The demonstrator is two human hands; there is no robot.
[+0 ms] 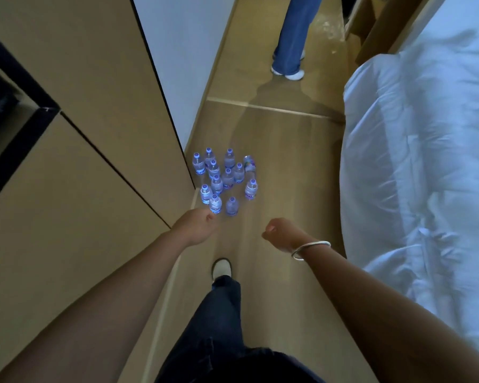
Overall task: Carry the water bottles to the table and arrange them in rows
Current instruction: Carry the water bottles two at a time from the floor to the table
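Broadly, a white bed point(426, 161) with a rumpled cover runs along beyond the right hand's outer side, and tall tan cabinet panels point(75, 167) stand along the outer side of the left hand. Between them lies a wooden floor point(288, 161), over which both arms reach forward. Far ahead of the hands a second person's legs point(293, 37) in blue jeans and white shoes stand on the floor. Below the hands, nearer the camera, the wearer's own leg point(219, 313) in dark trousers steps forward with a pale shoe point(221, 268).

Just ahead of the hands, a cluster of small water bottles point(224, 181) stands on the floor close to the cabinet's corner, most upright with white caps; one at the far right of the group appears to lie tipped. The nearest bottles sit just beyond the left hand's knuckles, apart from the right hand.

The left hand point(198, 226) hangs with fingers loosely curled and holds nothing. The right hand point(281, 234) is likewise loosely curled and holds nothing. A thin silver bangle point(310, 250) circles the right wrist.
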